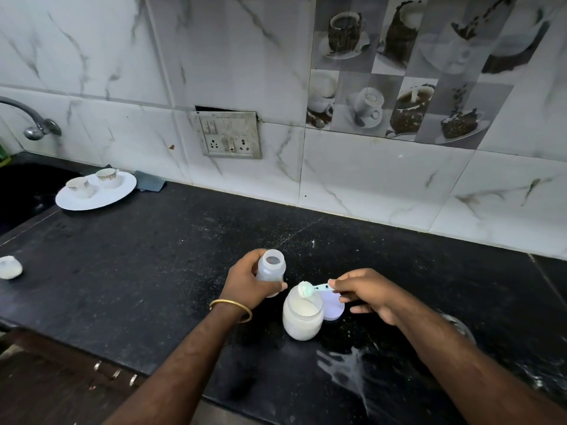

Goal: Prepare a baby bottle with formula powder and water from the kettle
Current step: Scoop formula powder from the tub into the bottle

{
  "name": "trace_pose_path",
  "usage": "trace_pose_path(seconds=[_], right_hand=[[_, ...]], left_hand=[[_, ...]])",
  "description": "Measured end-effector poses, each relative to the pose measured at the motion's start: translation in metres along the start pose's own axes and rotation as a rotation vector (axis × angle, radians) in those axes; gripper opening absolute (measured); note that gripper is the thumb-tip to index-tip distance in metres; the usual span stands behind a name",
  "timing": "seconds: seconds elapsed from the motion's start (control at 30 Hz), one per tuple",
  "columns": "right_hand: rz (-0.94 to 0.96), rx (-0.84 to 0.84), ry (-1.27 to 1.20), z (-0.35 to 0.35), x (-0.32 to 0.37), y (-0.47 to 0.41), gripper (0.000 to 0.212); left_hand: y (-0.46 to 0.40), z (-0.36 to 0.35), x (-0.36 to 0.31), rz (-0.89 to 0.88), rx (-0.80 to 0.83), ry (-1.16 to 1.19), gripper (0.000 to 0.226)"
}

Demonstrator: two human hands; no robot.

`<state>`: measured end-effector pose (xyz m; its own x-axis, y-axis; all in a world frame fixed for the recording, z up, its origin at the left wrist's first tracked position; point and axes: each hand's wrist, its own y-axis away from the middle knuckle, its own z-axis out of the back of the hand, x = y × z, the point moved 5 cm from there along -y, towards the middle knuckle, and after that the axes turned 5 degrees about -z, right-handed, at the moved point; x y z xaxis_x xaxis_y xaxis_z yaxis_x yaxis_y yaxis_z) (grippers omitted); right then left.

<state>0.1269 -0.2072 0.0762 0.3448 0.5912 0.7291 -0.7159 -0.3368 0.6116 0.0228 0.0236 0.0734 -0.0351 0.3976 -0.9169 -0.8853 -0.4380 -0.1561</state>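
Bottle (pixel 271 269) left of jar (pixel 302 319)

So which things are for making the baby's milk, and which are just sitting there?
For the milk:
- baby bottle, held in the left hand
- scoop of powder, pinched by the right hand
- open powder jar
- jar lid

Just sitting there:
- plate with two cups
- grey cloth
- tap
- spilled powder

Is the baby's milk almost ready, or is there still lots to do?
Still a fair bit. Done: the bottle is open, gripped by the left hand, and the powder jar has its lid off. Happening now: the right hand pinches a scoop heaped with powder above the jar. Left: tipping powder into the bottle, adding kettle water, closing it. No kettle is clearly in view.
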Motion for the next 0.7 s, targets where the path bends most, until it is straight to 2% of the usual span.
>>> trace_pose_path(seconds=[0.13,0.47,0.6,0.7], right_hand=[[0.020,0.035,-0.087,0.012,0.010,0.014,0.014],[0.139,-0.028,-0.291,0.047,0.050,0.051,0.006],[0.241,-0.076,-0.344,0.050,0.065,0.062,0.006],[0.365,-0.173,-0.309,0.046,0.073,0.067,0.010]], left_hand=[[-0.013,-0.006,-0.020,-0.057,0.008,0.022,0.061],[-0.021,-0.028,-0.037,-0.087,0.039,0.052,0.059],[-0.020,-0.037,-0.041,-0.099,0.062,0.057,0.061],[-0.020,-0.041,-0.043,-0.096,0.073,0.080,0.059]])
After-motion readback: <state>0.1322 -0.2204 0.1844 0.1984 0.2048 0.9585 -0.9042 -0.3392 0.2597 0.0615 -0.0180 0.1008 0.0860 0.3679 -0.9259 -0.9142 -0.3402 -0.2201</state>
